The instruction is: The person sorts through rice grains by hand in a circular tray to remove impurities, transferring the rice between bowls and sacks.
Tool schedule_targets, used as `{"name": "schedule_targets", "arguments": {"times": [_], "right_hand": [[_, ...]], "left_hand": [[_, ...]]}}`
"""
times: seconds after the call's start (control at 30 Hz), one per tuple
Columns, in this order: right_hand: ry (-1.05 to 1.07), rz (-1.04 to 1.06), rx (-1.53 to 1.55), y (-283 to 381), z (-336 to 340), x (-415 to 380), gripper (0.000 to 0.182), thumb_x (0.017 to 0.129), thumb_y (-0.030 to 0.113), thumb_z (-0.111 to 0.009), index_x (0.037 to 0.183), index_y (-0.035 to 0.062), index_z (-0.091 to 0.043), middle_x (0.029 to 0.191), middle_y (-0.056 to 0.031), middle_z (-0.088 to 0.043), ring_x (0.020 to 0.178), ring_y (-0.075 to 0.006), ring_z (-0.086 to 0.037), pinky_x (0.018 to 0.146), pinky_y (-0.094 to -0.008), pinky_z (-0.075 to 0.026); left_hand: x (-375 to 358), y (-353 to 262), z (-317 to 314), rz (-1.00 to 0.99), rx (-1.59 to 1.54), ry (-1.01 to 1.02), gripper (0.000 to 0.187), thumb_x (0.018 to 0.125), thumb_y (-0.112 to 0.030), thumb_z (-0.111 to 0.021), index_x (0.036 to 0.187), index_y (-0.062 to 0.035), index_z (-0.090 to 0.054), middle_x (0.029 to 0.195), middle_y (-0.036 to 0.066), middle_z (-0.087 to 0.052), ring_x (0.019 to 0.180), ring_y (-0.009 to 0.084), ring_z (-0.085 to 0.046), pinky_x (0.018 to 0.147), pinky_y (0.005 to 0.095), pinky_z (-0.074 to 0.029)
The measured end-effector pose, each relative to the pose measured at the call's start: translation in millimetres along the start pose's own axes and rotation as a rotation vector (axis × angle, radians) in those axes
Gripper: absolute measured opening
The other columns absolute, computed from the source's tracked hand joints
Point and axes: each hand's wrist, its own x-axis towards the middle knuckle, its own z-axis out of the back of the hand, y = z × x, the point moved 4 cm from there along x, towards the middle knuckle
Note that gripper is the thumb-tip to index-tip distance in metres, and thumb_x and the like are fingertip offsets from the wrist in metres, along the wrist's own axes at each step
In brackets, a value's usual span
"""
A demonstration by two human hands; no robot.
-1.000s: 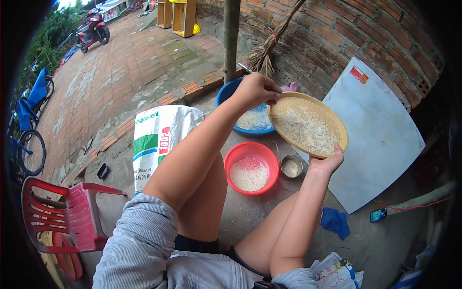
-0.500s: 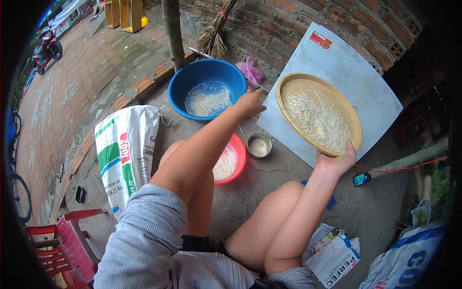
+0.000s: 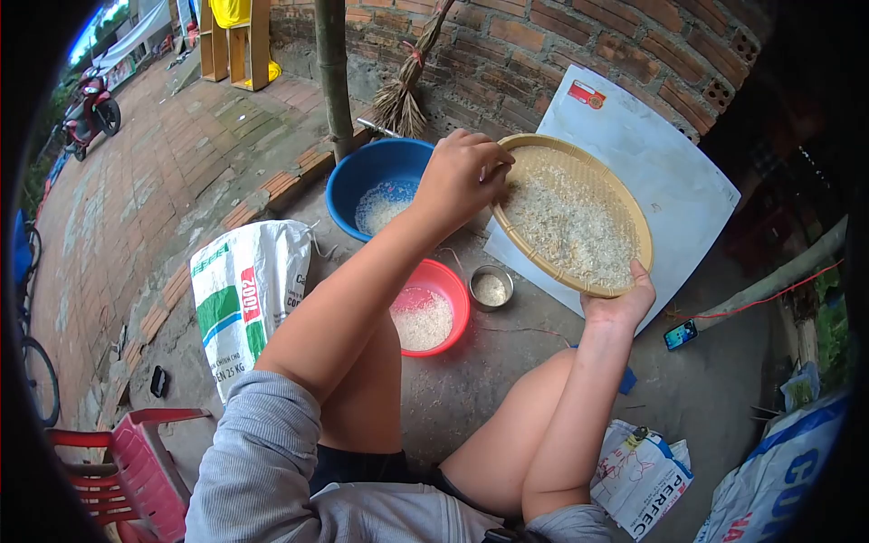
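Observation:
A round woven winnowing tray [image 3: 608, 184] is spread with pale rice grains [image 3: 566, 217]. It tilts over the white board [image 3: 697, 190]. My right hand [image 3: 620, 306] grips the lower right rim, thumb on top and fingers underneath. By the upper left rim is my left hand [image 3: 466, 176], raised with its fingers curled together; what is in them, if anything, is too small to make out. Partly behind my left arm stands a blue basin [image 3: 342, 195] with rice inside. Nearer me are a red basin [image 3: 461, 303] of rice and a small metal bowl [image 3: 505, 299] with some grains.
A white printed sack [image 3: 226, 271] lies left, near a red plastic chair [image 3: 149, 462]. A phone [image 3: 680, 335] rests on the ground at right, by a pole with a red cord. Behind are a bamboo post [image 3: 333, 81], a straw broom [image 3: 398, 104] and a brick wall.
My left hand has risen from beside the blue basin to the tray's upper left rim. The tray, still in my right hand, appears slightly further left as the view shifts.

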Motion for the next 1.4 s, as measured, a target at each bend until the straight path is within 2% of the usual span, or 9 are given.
{"name": "schedule_targets", "arguments": {"times": [0.03, 0.17, 0.2, 0.33, 0.43, 0.47, 0.67, 1.0, 1.4], "right_hand": [[0.029, -0.008, -0.008, -3, 1, 0, 0.045, 0.086, 0.024, -0.032, 0.125, 0.0032, -0.041, 0.125, -0.0148, -0.047, 0.114, -0.0312, -0.047, 0.094, -0.0520, -0.038], [0.060, -0.039, -0.050, -15, -2, -16, 0.046, 0.086, 0.025, -0.031, 0.126, 0.0033, -0.040, 0.125, -0.0150, -0.046, 0.115, -0.0314, -0.046, 0.095, -0.0517, -0.037], [0.072, -0.043, -0.069, -19, 0, -16, 0.046, 0.086, 0.024, -0.032, 0.126, 0.0033, -0.040, 0.125, -0.0152, -0.046, 0.115, -0.0312, -0.045, 0.095, -0.0510, -0.037], [0.132, -0.133, -0.080, -32, 1, -26, 0.046, 0.085, 0.024, -0.034, 0.125, 0.0026, -0.040, 0.126, -0.0156, -0.045, 0.114, -0.0315, -0.046, 0.095, -0.0504, -0.037], [0.155, -0.234, -0.068, -39, 2, -33, 0.046, 0.086, 0.024, -0.033, 0.125, 0.0020, -0.040, 0.125, -0.0161, -0.046, 0.114, -0.0315, -0.047, 0.095, -0.0502, -0.037], [0.155, -0.228, -0.069, -38, 0, -36, 0.046, 0.086, 0.024, -0.033, 0.125, 0.0020, -0.040, 0.125, -0.0161, -0.046, 0.114, -0.0315, -0.047, 0.095, -0.0502, -0.037], [0.141, -0.176, -0.076, -41, 1, -38, 0.045, 0.086, 0.024, -0.033, 0.124, 0.0021, -0.042, 0.124, -0.0171, -0.047, 0.114, -0.0314, -0.047, 0.095, -0.0503, -0.037], [0.096, -0.149, -0.039, -17, 0, -32, 0.045, 0.086, 0.025, -0.032, 0.125, 0.0037, -0.041, 0.125, -0.0143, -0.047, 0.114, -0.0306, -0.047, 0.095, -0.0502, -0.037], [-0.046, -0.020, 0.014, 1, 14, 3, 0.043, 0.087, 0.025, -0.032, 0.124, 0.0061, -0.042, 0.123, -0.0129, -0.049, 0.112, -0.0285, -0.049, 0.092, -0.0494, -0.040]], "left_hand": [[-1, -8, 6, -0.123, 0.123, -0.009, 0.015, 0.077, -0.012, -0.064, 0.089, -0.0055, -0.067, 0.082, 0.010, -0.063, 0.077, 0.0237, -0.061, 0.070, 0.0319, -0.048], [-6, -32, 19, 0.026, -0.185, 0.263, 0.018, 0.075, -0.015, -0.066, 0.090, -0.0059, -0.066, 0.088, 0.012, -0.062, 0.088, 0.0269, -0.057, 0.078, 0.0350, -0.046], [-10, -39, 19, -0.152, -0.151, 0.247, 0.022, 0.074, -0.018, -0.067, 0.092, -0.0050, -0.065, 0.090, 0.012, -0.062, 0.089, 0.0281, -0.057, 0.081, 0.0361, -0.046], [-25, -53, 14, -0.263, -0.108, 0.323, 0.024, 0.073, -0.022, -0.066, 0.090, -0.0048, -0.066, 0.085, 0.014, -0.063, 0.087, 0.0303, -0.059, 0.080, 0.0376, -0.046], [-32, -50, 10, -0.219, -0.075, 0.526, 0.020, 0.072, -0.020, -0.065, 0.085, -0.0054, -0.067, 0.084, 0.014, -0.063, 0.084, 0.0304, -0.060, 0.078, 0.0378, -0.046], [-33, -52, 12, -0.184, -0.097, 0.560, 0.013, 0.072, -0.012, -0.065, 0.081, -0.0031, -0.067, 0.079, 0.013, -0.063, 0.078, 0.0279, -0.060, 0.075, 0.0357, -0.046], [-36, -50, 9, -0.114, -0.049, 0.629, 0.011, 0.070, -0.009, -0.065, 0.078, -0.0027, -0.066, 0.077, 0.013, -0.063, 0.075, 0.0287, -0.060, 0.072, 0.0358, -0.047], [-15, -63, 7, -0.169, -0.218, 0.280, 0.012, 0.069, -0.003, -0.067, 0.081, -0.0030, -0.068, 0.079, 0.012, -0.066, 0.071, 0.0233, -0.064, 0.067, 0.0316, -0.050], [-2, -7, -3, 0.257, -0.416, 0.105, 0.017, 0.075, -0.010, -0.068, 0.090, -0.0011, -0.068, 0.078, 0.008, -0.068, 0.068, 0.0094, -0.062, 0.063, 0.0237, -0.049]]}}
